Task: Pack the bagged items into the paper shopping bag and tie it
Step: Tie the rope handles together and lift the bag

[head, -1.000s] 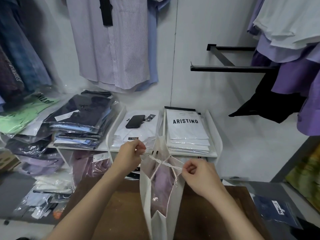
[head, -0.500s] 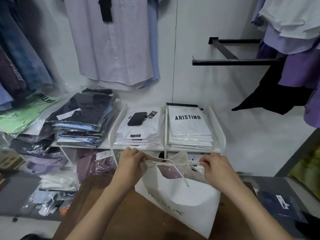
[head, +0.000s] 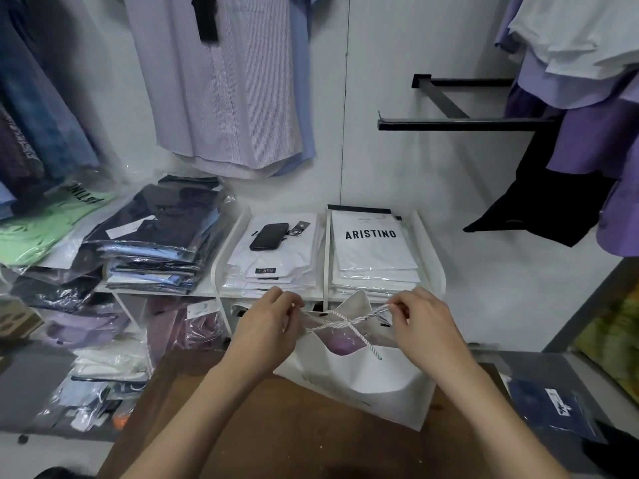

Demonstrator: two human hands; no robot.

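Note:
A white paper shopping bag (head: 363, 385) stands tilted on the brown table (head: 276, 426), its broad side toward me. A purple bagged garment (head: 340, 342) shows through its mouth. The white twisted rope handles (head: 345, 319) cross over the opening. My left hand (head: 266, 323) pinches the rope at the bag's left side and my right hand (head: 422, 319) pinches it at the right side, with the cords stretched between them. One loose rope end hangs down the front of the bag.
Behind the table a white shelf (head: 228, 250) holds stacks of bagged shirts, one with a black phone (head: 269, 236) on top. Dark bagged clothes (head: 155, 236) pile at left. Shirts hang on the wall; a black rail (head: 463, 124) juts out at right. A navy packet (head: 553, 406) lies right.
The bag has turned from narrow-side-on to broad-side-on and tilted. My hands have moved apart, pulling the crossed cords tighter across the mouth.

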